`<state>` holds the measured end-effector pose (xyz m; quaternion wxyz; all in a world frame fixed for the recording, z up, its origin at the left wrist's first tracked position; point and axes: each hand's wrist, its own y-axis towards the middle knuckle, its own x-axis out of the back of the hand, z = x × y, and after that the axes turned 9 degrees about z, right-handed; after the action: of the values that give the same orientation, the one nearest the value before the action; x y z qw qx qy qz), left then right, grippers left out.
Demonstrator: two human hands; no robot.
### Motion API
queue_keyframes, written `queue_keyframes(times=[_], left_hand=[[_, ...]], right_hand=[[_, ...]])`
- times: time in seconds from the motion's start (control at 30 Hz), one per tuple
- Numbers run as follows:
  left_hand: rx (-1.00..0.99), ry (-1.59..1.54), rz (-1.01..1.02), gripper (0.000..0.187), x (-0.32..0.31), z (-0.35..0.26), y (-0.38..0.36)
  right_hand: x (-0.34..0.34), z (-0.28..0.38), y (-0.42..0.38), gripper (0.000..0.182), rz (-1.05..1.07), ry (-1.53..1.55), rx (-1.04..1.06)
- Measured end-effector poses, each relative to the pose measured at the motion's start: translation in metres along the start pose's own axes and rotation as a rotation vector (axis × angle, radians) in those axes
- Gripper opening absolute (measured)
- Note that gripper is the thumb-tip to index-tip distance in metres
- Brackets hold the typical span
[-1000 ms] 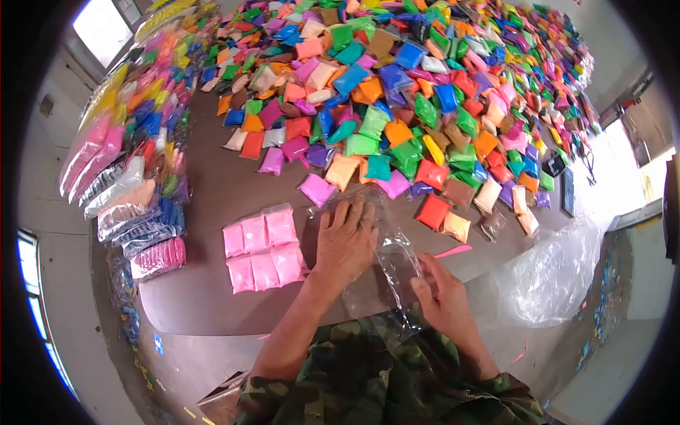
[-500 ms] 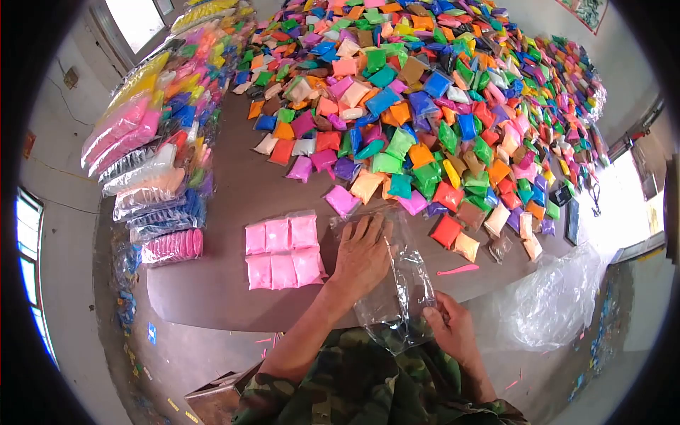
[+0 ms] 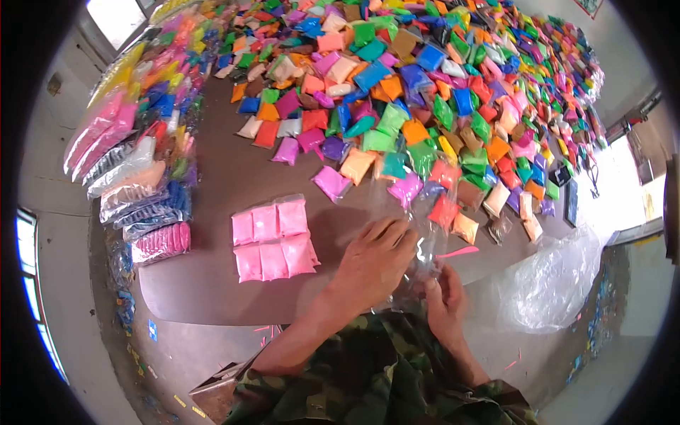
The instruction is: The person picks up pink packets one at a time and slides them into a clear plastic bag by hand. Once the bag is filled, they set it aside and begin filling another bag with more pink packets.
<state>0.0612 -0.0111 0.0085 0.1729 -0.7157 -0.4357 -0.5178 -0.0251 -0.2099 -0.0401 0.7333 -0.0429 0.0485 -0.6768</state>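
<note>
A clear plastic bag (image 3: 423,248) hangs between my two hands at the table's front edge, its far end lying over some coloured packets. My left hand (image 3: 379,256) has its fingers curled onto the bag's left side, closed on the film. Lower down, my right hand (image 3: 445,296) pinches the bag's near right edge between thumb and fingers. Left of my left hand, several pink packets (image 3: 275,239) lie in two neat rows on the brown table (image 3: 212,301). Just beyond my right hand is a small pink plastic tool (image 3: 459,252).
A big heap of coloured packets (image 3: 397,85) covers the table's far side. Filled clear bags (image 3: 161,242) of packets are stacked along the left. Crumpled clear plastic (image 3: 549,283) hangs over the front right edge. A dark flat object (image 3: 571,203) lies at the right.
The bag has swung upward and away from me, now narrower and over the packets. My left hand has moved right and nearer my right hand, its fingers more curled. The view has shifted slightly.
</note>
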Motion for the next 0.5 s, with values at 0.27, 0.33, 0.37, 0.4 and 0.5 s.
queue_keyframes(times=[0.27,0.33,0.37,0.4,0.5], left_hand=[[0.082,-0.066,0.154,0.032,-0.017,0.005,-0.06],[0.119,-0.076,0.182,0.033,-0.016,0.011,-0.059],[0.107,-0.088,0.173,0.033,-0.015,0.013,-0.056],[0.096,-0.103,0.166,0.034,-0.013,0.014,-0.053],[0.046,-0.014,0.124,0.036,-0.012,0.017,-0.033]], right_hand=[[-0.017,0.005,0.016,0.046,0.038,-0.219,-0.032],[-0.017,0.009,0.02,0.049,0.083,-0.247,-0.019],[-0.016,0.007,0.021,0.05,0.083,-0.215,-0.02],[-0.014,0.003,0.021,0.051,0.082,-0.184,-0.025],[-0.012,0.002,0.02,0.054,0.09,-0.18,-0.004]])
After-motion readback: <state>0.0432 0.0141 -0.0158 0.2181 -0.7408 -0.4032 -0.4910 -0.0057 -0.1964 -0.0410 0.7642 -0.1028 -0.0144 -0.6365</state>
